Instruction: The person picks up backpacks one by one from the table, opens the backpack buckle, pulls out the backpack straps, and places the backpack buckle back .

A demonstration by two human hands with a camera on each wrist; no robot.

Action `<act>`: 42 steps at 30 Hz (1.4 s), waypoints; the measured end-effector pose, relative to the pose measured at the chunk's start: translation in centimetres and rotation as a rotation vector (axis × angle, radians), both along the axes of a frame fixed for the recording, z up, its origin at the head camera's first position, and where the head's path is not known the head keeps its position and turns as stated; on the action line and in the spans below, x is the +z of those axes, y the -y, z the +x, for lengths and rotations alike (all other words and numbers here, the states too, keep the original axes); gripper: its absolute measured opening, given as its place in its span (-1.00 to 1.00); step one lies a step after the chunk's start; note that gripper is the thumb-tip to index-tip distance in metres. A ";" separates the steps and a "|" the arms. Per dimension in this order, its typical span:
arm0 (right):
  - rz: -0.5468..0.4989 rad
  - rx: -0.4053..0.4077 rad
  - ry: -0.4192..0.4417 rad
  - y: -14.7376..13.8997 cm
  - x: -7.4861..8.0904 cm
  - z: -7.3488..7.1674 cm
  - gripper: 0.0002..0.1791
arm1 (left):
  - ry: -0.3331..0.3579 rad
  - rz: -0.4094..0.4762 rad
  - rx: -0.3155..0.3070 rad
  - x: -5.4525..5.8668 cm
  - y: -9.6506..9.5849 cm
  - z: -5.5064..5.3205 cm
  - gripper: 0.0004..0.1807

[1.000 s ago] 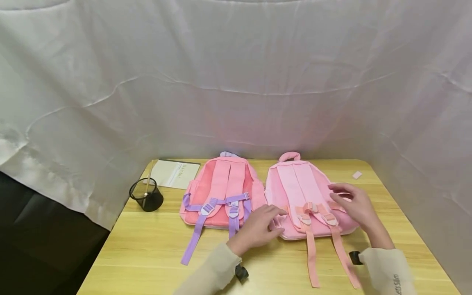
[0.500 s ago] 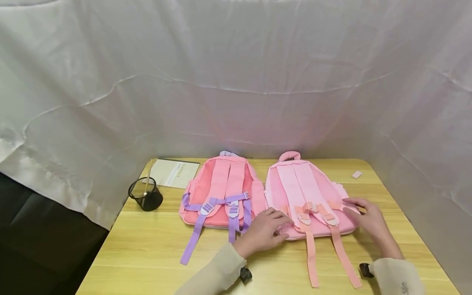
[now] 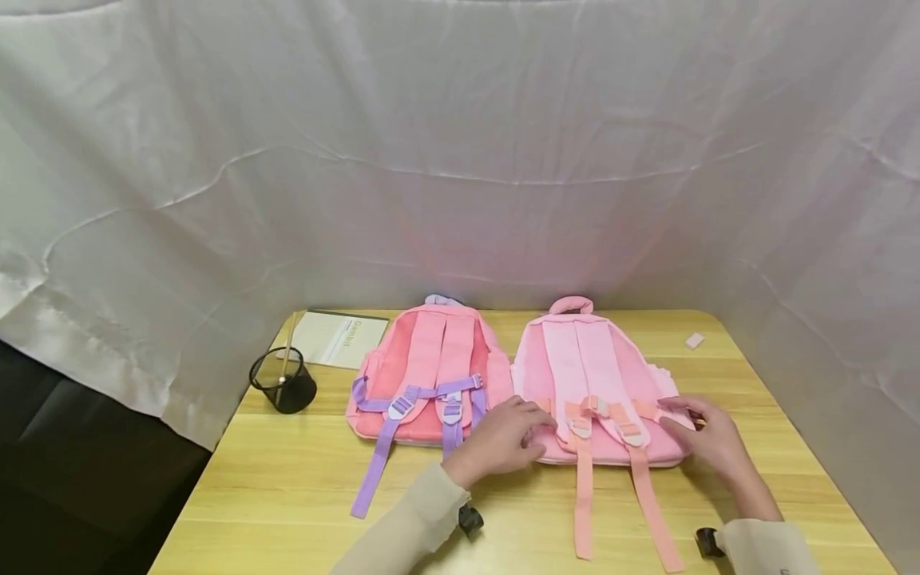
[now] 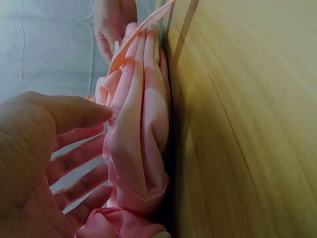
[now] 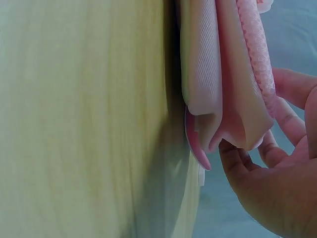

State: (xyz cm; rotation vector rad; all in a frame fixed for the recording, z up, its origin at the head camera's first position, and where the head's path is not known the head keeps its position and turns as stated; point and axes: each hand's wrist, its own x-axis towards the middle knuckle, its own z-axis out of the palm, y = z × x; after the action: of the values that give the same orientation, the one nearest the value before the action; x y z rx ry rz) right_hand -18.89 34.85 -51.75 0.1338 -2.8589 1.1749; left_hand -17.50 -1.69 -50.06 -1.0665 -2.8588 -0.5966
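A light pink backpack (image 3: 625, 367) lies back panel up, with peach webbing straps trailing toward the table's near edge. My left hand (image 3: 499, 439) is at its lower left corner, fingers spread and relaxed; in the left wrist view the thumb touches the bag's edge. At the lower right side, my right hand (image 3: 707, 439) holds the bag's edge, its bent fingers against the folded side fabric in the right wrist view. Close on the left lies a coral pink backpack (image 3: 431, 359) with purple straps, also back panel up.
A black mesh pen cup (image 3: 295, 391) with a pencil (image 3: 287, 351) stands at the left. Behind it lies a notebook (image 3: 341, 339). A small pale pink eraser-like block (image 3: 694, 341) is at the back right. Grey-white curtains (image 3: 460, 176) enclose the table (image 3: 287, 487).
The light pink backpack has turned slightly: its lower end and straps shifted left, its top handle a little right. Both hands have shifted left with it over the last half second.
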 end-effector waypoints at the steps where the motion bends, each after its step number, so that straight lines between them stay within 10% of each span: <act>1: -0.002 0.003 0.003 0.1 0.1 0.0 -0.55 | 0.002 0.007 0.000 0.1 0.0 0.0 -0.64; 9: 0.006 0.002 -0.090 2.0 1.2 0.0 -0.61 | 0.000 0.103 0.032 0.8 -1.0 -1.1 -0.69; 22: -0.104 0.281 -0.107 5.8 0.4 -1.9 -0.59 | -0.114 0.147 0.049 0.1 -6.2 -4.3 -0.69; 42: -0.036 0.225 -0.047 6.9 -0.3 -2.4 -0.69 | -0.063 0.216 0.122 -0.7 -6.8 -4.9 -0.78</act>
State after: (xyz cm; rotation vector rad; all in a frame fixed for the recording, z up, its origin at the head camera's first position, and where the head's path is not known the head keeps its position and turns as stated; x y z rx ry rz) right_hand -21.33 27.95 -52.04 0.4859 -2.8382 1.2392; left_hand -22.36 5.12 -50.76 -0.8561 -2.7051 -0.8232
